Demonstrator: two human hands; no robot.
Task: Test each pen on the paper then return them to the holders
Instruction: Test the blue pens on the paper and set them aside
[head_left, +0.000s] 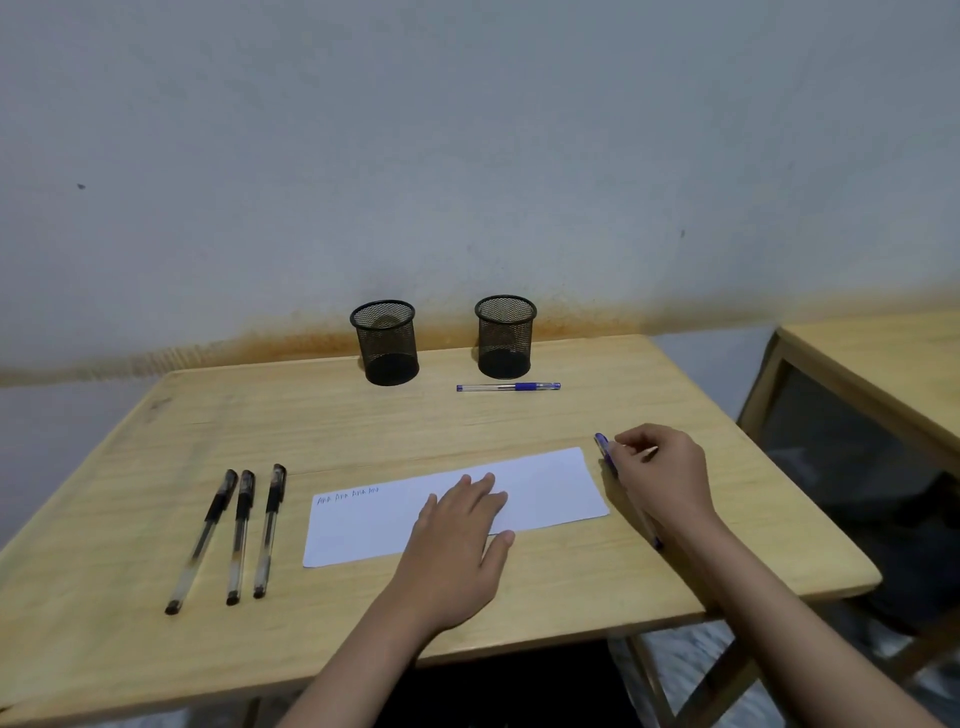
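Observation:
A white paper (545, 483) lies on the wooden table (363, 431), with small blue writing at its upper left corner. My left hand (457, 540) rests flat on the paper, fingers spread. My right hand (660, 467) sits just right of the paper, fingers closed around a blue pen (603, 449) lying under it; the pen's far tip pokes out below my wrist. Another blue pen (509, 387) lies in front of the right mesh holder (505, 336). The left mesh holder (385, 342) stands beside it; both look empty. Three black pens (239, 535) lie side by side left of the paper.
The table stands against a grey wall with a rust-coloured stain along its base. A second wooden table (872, 374) stands to the right, with a gap of floor between.

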